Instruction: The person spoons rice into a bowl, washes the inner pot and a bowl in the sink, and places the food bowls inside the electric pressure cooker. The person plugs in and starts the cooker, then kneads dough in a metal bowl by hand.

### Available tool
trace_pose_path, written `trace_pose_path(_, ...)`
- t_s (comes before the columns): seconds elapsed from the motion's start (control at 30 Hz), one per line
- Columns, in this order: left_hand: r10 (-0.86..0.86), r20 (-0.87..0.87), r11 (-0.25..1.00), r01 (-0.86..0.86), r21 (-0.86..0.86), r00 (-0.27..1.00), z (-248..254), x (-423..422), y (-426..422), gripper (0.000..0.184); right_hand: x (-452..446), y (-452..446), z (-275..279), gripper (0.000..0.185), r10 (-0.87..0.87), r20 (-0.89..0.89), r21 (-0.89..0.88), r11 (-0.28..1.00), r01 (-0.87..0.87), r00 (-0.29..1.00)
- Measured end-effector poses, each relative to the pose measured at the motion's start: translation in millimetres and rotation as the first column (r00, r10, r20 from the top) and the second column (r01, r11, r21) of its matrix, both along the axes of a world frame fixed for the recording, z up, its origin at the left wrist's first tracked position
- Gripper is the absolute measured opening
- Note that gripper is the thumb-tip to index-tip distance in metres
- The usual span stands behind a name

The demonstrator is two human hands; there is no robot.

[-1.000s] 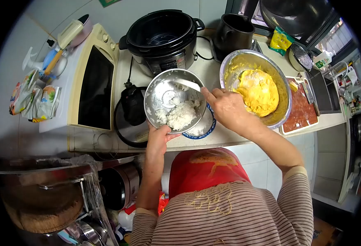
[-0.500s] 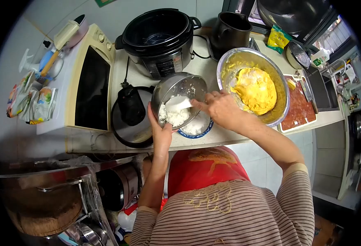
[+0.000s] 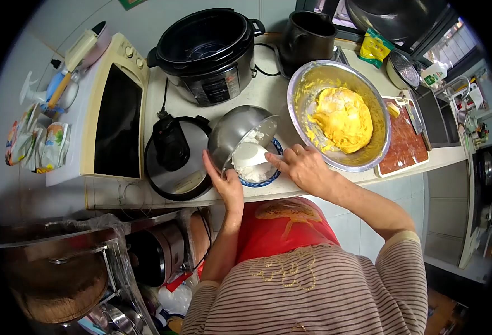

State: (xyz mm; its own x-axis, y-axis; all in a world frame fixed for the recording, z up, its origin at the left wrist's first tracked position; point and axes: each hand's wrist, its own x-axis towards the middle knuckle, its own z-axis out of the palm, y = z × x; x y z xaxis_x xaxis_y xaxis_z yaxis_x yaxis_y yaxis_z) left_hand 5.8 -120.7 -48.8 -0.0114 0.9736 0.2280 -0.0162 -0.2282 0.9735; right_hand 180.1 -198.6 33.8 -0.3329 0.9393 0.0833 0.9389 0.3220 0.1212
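My left hand (image 3: 227, 187) grips the lower left side of a steel bowl (image 3: 232, 131), which is tipped steeply to the right. Below its rim is a blue-patterned bowl (image 3: 274, 178) holding white food. My right hand (image 3: 304, 169) holds a white scoop (image 3: 249, 154) by its handle, with the scoop's head at the tipped bowl's mouth against the white food. To the right, a large metal basin (image 3: 298, 92) holds a yellow dough-like mass (image 3: 346, 123). The steel bowl's inside is mostly hidden.
A black electric cooker (image 3: 209, 72) and a dark pitcher (image 3: 307, 42) stand at the back. A glass lid (image 3: 173, 181) lies left of the bowls, beside a microwave (image 3: 117, 120). A cutting board (image 3: 405, 142) with a knife (image 3: 416, 120) lies right.
The steel bowl has gone from nearly upright to steeply tipped over the patterned bowl. The scoop has moved down to the tipped bowl's mouth. The camera view has shifted slightly.
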Motion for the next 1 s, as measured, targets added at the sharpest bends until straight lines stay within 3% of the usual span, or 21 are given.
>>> trace_pose_path(0.57, 0.173, -0.082, 0.984, -0.169, 0.051, 0.982, -8.9, -0.9, 11.1, 0.068, 11.7, -29.2, -12.0, 0.050, -0.082, -0.133, -0.019, 0.997, 0.080, 0.988)
trace_pose_path(0.77, 0.145, -0.043, 0.989, -0.145, 0.015, 0.988, -7.9, -4.5, 13.0, 0.069, 17.3, -35.7, -26.2, 0.050, -0.175, -0.193, -0.074, 0.984, 0.164, 0.966)
trace_pose_path(0.87, 0.155, -0.110, 0.987, -0.149, 0.063, 0.982, -6.4, -8.1, 16.7, 0.070, 16.7, -29.1, -29.5, 0.051, -0.195, -0.187, -0.063, 0.980, 0.187, 0.963)
trace_pose_path(1.0, 0.115, 0.039, 0.993, -0.115, -0.017, 0.993, -0.8, -9.1, 19.2, 0.072, 14.2, -27.0, -17.7, 0.050, -0.176, -0.253, -0.012, 0.984, 0.179, 0.951)
